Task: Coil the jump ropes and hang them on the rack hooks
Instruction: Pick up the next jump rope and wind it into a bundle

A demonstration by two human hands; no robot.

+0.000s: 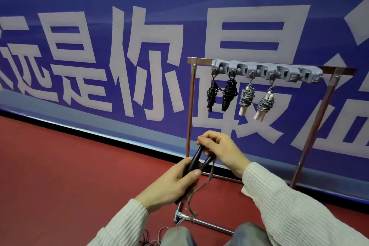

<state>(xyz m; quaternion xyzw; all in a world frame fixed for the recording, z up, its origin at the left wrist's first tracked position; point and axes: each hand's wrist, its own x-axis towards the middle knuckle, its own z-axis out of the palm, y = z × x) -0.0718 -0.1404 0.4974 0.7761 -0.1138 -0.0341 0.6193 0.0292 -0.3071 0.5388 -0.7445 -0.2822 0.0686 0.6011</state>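
Observation:
My left hand (pixel 175 183) grips the two dark handles of a jump rope (pixel 196 161) low in the middle of the view. My right hand (pixel 219 148) pinches the top ends of those handles, where the cord starts. The thin cord (pixel 192 195) hangs down from the handles to the floor. On the metal rack (pixel 189 106) a grey hook strip (pixel 267 71) carries several coiled ropes: two black bundles (pixel 221 96) on the left hooks and two grey bundles with white handles (pixel 256 102) beside them. The hooks at the strip's right end are bare.
A blue banner with large white characters (pixel 139 56) covers the wall behind the rack. The floor is red (pixel 60 175). The rack's base tube (pixel 207 223) lies by my knees, with loose cord (pixel 159 235) trailing beside it.

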